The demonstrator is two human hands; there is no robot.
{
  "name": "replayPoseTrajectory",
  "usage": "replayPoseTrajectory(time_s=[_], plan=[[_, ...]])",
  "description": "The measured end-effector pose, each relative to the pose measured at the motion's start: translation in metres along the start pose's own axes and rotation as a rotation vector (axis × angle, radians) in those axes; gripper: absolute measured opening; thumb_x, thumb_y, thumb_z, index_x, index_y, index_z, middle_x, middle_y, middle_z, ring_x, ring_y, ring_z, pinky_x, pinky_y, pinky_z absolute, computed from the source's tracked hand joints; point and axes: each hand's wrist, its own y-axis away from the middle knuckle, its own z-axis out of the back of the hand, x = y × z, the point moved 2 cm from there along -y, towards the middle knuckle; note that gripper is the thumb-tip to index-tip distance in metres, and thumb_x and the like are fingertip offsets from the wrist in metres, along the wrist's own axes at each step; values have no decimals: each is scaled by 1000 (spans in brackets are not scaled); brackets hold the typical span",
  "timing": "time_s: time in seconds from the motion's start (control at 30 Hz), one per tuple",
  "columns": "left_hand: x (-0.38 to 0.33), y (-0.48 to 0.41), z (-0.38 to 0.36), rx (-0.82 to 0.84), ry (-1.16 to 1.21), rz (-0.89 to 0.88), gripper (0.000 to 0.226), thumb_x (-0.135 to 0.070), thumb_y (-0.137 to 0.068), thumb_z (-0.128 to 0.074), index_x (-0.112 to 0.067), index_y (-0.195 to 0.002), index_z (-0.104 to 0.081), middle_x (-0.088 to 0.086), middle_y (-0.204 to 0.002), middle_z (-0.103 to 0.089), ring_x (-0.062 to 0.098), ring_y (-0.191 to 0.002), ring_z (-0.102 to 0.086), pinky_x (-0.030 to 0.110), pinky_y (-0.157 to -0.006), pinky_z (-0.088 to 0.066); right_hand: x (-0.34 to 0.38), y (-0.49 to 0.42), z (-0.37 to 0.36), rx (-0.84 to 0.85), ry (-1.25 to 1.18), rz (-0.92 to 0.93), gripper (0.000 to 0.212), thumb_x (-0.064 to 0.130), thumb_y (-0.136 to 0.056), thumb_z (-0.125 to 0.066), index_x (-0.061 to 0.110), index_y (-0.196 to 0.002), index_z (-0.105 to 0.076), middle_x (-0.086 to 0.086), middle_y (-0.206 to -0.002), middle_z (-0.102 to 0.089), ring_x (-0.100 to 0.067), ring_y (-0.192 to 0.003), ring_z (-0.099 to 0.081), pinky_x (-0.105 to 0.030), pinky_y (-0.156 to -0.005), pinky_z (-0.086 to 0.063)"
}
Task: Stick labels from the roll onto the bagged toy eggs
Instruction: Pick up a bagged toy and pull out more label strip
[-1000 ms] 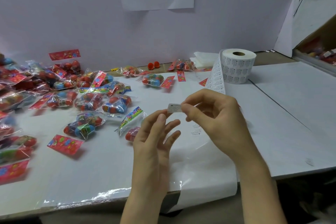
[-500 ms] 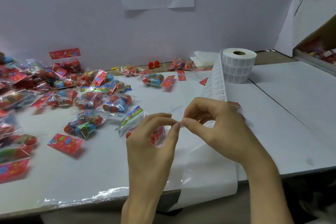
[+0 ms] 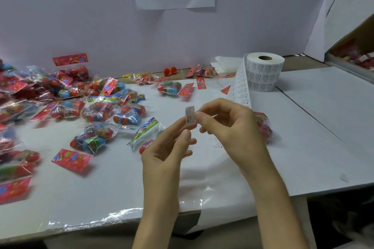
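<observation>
Label (image 3: 190,115), small white printed paper rectangle, slightly curled, upright above the table, pinched at its right edge between thumb and forefinger of right hand (image 3: 228,127), other fingers curled in. Lower end touched by nearly straight fingertips (image 3: 180,127) of left hand (image 3: 165,151); whether gripped there, cannot tell. Beneath the left hand, flat on the table, crinkly clear bag of toy eggs (image 3: 144,134) with bright printed header. Second bag (image 3: 263,125) half hidden behind the right hand. Farther right, squat white label roll (image 3: 263,73) standing on end, printed strip (image 3: 240,89) trailing near toward the right hand. Far left, glossy heap of bags (image 3: 60,95), red and blue eggs inside. Smooth white table (image 3: 323,127) under all.
</observation>
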Motion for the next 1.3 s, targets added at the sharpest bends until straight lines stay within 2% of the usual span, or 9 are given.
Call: replayPoseTrajectory(time_s=[0.47,0.6,0.73,0.8,0.9,0.97,1.1,1.17,1.3], plan=[[1,0,1,31,-58,-24,33,-34,-87,-65,-51,-112,-75,-10,-112,-78,15,-97,-75,18,-77,-56,-2,-1,-2,8,1,27,14,19,-91,-76,30,-83,-71,12,-81,-73,-9,-74,-70,-19,-69,-52],[3,-3,6,-21,-121,-70,33,-19,-97,-70,-50,-107,-77,-13,-107,-79,14,-96,-75,16,-78,-57,0,2,-6,-3,71,91,15,19,-91,-76,31,-83,-70,15,-81,-72,-9,-79,-69,-19,-69,-52],[4,-5,17,-116,-215,-96,35,-13,-99,-64,-40,-119,-73,-17,-110,-77,9,-103,-73,17,-87,-58,5,4,-11,-26,-10,133,7,24,-90,-74,28,-86,-70,15,-82,-71,-11,-79,-69,-24,-71,-55],[1,-7,27,-186,-308,-152,35,-12,-98,-65,-41,-117,-71,-22,-110,-75,1,-105,-69,10,-84,-54,3,2,-11,-32,-32,111,6,25,-91,-72,28,-94,-68,13,-88,-72,-11,-82,-69,-22,-72,-55],[-6,-10,47,-274,-515,-213,30,-13,-96,-69,-38,-112,-71,-20,-101,-73,-9,-96,-64,4,-69,-50,-13,0,-17,31,91,-24,32,27,-93,-73,34,-120,-57,13,-106,-71,-4,-94,-67,-16,-75,-52],[-10,-14,62,-301,-621,-177,25,-19,-95,-70,-37,-112,-69,-17,-94,-68,-7,-87,-64,11,-56,-50,-26,1,-23,97,241,-127,56,34,-92,-73,41,-138,-41,16,-120,-64,0,-104,-63,-15,-82,-48],[-10,-21,82,-75,-840,167,36,-53,-90,-64,-43,-124,-56,-8,-88,-71,14,-78,-69,32,-65,-54,-44,4,-34,186,413,-228,80,49,-91,-70,51,-150,-16,15,-130,-54,-7,-119,-54,-28,-100,-44],[-9,-20,83,4,-910,254,54,-65,-82,-58,-45,-132,-49,-8,-88,-75,12,-82,-70,33,-70,-54,-48,4,-37,200,441,-233,75,51,-91,-69,50,-149,-21,14,-125,-59,-8,-118,-56,-30,-103,-45],[-7,-19,78,-2,-947,217,52,-61,-88,-62,-51,-135,-43,-14,-96,-74,8,-86,-70,39,-81,-57,-50,3,-40,163,390,-233,59,47,-90,-72,48,-138,-38,19,-108,-64,-1,-98,-64,-24,-90,-51]])
